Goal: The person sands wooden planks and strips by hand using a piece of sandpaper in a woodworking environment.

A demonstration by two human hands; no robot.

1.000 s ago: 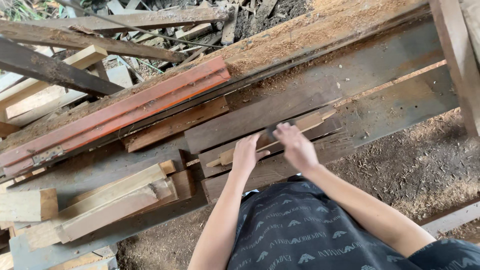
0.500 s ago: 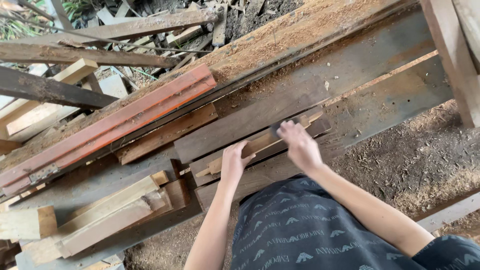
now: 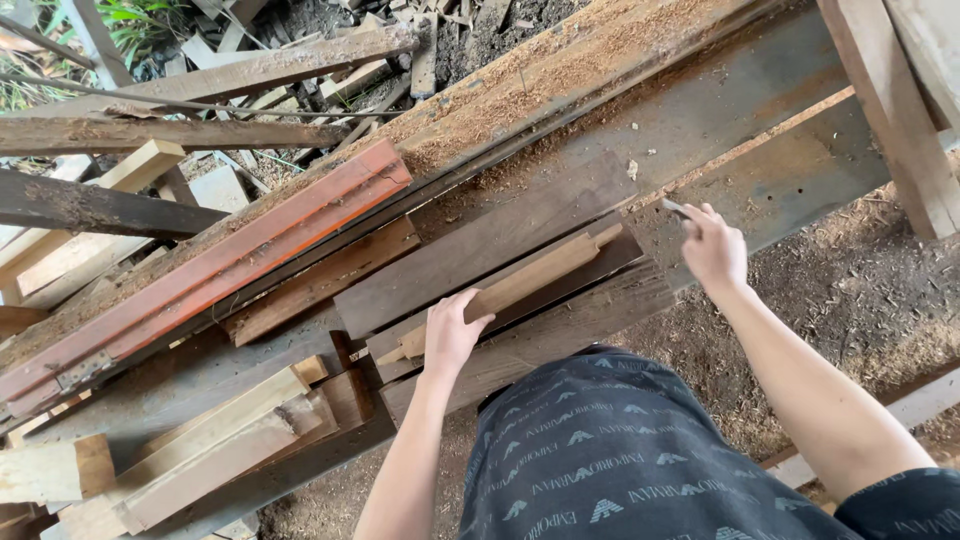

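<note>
Sawdust coats the long grey surface (image 3: 720, 110) before me. Nearest, my left hand (image 3: 452, 335) presses down on a pale wooden strip (image 3: 530, 280), fingers curled over its edge, on a stack of dark weathered planks (image 3: 480, 250). Just right, my right hand (image 3: 715, 245) pinches a small flat grey object (image 3: 675, 208); I cannot tell what. If my left hand eases, I judge the strip could slide on the dusty boards. Farther off lie a rough orange-painted beam (image 3: 220, 270) and splintered scrap.

Left hand (image 3: 452, 335): palm down, fingers curled, forearm extended forward. Right hand (image 3: 714, 248): reaching outward, fingers pinched together, arm nearly straight.
</note>
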